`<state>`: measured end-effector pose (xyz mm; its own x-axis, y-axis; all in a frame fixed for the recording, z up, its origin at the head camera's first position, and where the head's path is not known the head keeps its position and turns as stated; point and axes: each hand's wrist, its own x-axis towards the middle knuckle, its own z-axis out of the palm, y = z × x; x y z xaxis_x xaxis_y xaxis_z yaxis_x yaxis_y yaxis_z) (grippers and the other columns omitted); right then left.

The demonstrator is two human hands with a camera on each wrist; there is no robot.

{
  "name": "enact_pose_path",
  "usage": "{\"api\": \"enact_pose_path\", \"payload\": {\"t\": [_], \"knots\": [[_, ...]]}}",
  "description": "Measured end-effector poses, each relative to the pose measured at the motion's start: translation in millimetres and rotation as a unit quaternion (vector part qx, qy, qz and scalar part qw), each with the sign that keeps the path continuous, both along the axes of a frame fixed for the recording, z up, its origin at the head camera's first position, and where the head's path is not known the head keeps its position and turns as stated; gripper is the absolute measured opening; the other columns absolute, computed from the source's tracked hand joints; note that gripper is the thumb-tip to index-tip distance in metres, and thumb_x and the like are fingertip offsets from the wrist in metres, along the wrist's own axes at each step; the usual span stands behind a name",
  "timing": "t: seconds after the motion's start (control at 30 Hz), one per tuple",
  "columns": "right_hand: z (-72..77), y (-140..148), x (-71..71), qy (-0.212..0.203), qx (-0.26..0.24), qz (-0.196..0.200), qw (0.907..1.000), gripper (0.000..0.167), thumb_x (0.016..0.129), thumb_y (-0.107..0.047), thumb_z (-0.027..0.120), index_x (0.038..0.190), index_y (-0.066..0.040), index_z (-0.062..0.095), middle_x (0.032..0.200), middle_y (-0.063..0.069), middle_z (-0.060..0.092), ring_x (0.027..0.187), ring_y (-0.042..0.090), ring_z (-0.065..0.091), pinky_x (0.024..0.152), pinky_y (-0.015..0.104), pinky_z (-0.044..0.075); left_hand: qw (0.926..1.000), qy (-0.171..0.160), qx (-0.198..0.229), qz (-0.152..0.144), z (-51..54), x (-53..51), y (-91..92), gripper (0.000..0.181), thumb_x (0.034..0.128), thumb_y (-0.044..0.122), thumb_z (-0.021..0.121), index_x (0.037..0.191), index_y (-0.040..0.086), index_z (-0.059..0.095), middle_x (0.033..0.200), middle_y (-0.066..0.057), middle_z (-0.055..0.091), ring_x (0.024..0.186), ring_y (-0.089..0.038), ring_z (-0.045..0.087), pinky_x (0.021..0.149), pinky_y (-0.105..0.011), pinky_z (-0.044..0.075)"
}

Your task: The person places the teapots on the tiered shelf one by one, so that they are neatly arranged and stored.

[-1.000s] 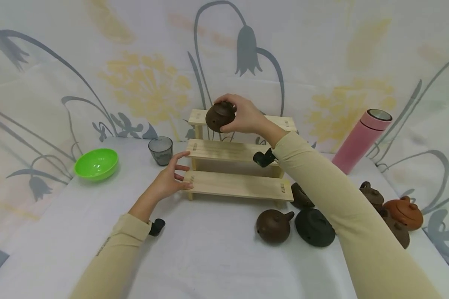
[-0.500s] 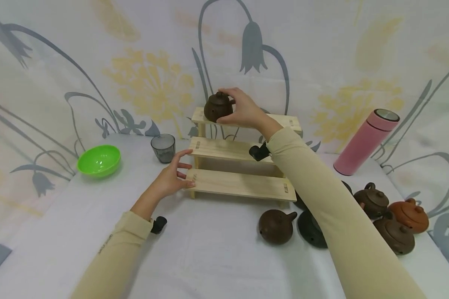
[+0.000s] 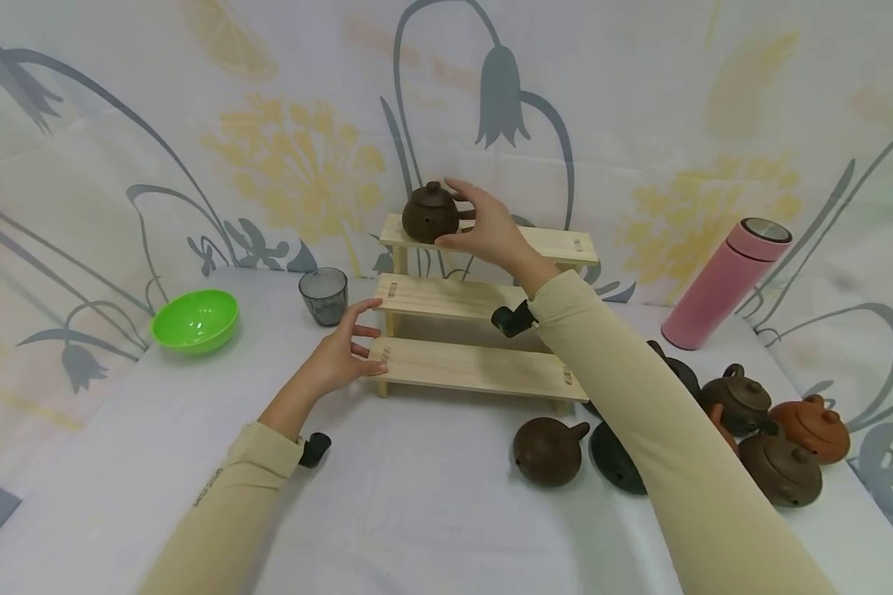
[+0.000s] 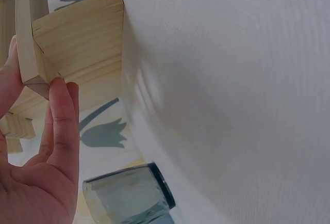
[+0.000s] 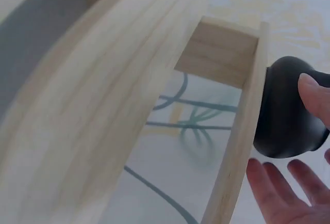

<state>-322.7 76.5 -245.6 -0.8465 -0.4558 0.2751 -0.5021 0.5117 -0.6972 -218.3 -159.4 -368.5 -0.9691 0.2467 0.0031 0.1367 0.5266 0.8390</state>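
A dark brown teapot (image 3: 428, 216) sits upright on the left part of the top board of a three-step wooden shelf (image 3: 484, 368). My right hand (image 3: 487, 227) is at the teapot's handle side, thumb and fingers spread apart. In the right wrist view the thumb overlaps the teapot (image 5: 286, 113), while the other fingers (image 5: 270, 188) extend loosely away from it. My left hand (image 3: 335, 355) holds the left end of the shelf's lowest board. Seen from the left wrist, thumb and fingertips pinch that board's corner (image 4: 38, 74).
A round brown teapot (image 3: 546, 452) and a black one (image 3: 618, 459) stand before the shelf's right end. Several more teapots (image 3: 781, 471) cluster at right, partly behind my sleeve. A pink flask (image 3: 722, 289) stands behind them; a grey glass (image 3: 323, 297) and green bowl (image 3: 195, 321) stand left.
My right hand has lowered the brown teapot onto the top board and levelled it. Its fingers have since spread and shifted slightly right. The left hand has kept its place on the shelf.
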Motion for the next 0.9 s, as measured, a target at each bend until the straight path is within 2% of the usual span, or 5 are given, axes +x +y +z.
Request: {"api": "enact_pose_path", "payload": {"t": [0.27,0.47,0.63,0.9], "knots": [[-1.9,24.9,25.9,0.007,-0.045,-0.032,0.9985,0.07,0.077,-0.014,0.077,0.138,-0.011,0.042,0.135,0.013,0.043,0.119,0.029,0.046,0.093,0.039,0.041,1.0,-0.007,0.0,0.003,1.2,0.6,1.7,0.093,0.0774,0.004,0.075,0.145,0.031,0.018,0.128,-0.018,0.051,0.097,-0.034,0.056,0.076,-0.042,0.046],[-7.0,42.1,51.9,0.012,-0.049,-0.03,0.9983,0.063,0.076,-0.014,0.079,0.132,-0.011,0.051,0.129,0.008,0.047,0.117,0.026,0.047,0.092,0.034,0.041,0.9999,-0.014,-0.004,0.008,2.7,0.9,1.2,0.093,0.0776,0.004,0.075,0.145,0.031,0.017,0.129,-0.018,0.05,0.099,-0.034,0.056,0.077,-0.043,0.046],[-14.8,55.6,70.4,0.013,-0.043,-0.022,0.9987,0.062,0.075,-0.013,0.079,0.13,-0.008,0.052,0.129,0.008,0.048,0.117,0.025,0.047,0.092,0.036,0.041,0.9999,-0.011,-0.007,0.004,0.6,-0.3,-0.3,0.093,0.0779,0.004,0.075,0.145,0.031,0.017,0.129,-0.019,0.05,0.099,-0.035,0.055,0.076,-0.043,0.046],[-24.7,74.5,92.5,0.031,-0.04,-0.018,0.9986,0.061,0.074,-0.009,0.08,0.128,-0.003,0.052,0.126,0.011,0.051,0.112,0.027,0.05,0.09,0.038,0.043,0.9999,-0.007,-0.01,0.0,-0.7,-0.3,0.2,0.093,0.0779,0.005,0.075,0.145,0.03,0.017,0.129,-0.02,0.05,0.1,-0.036,0.055,0.077,-0.044,0.046]]}}
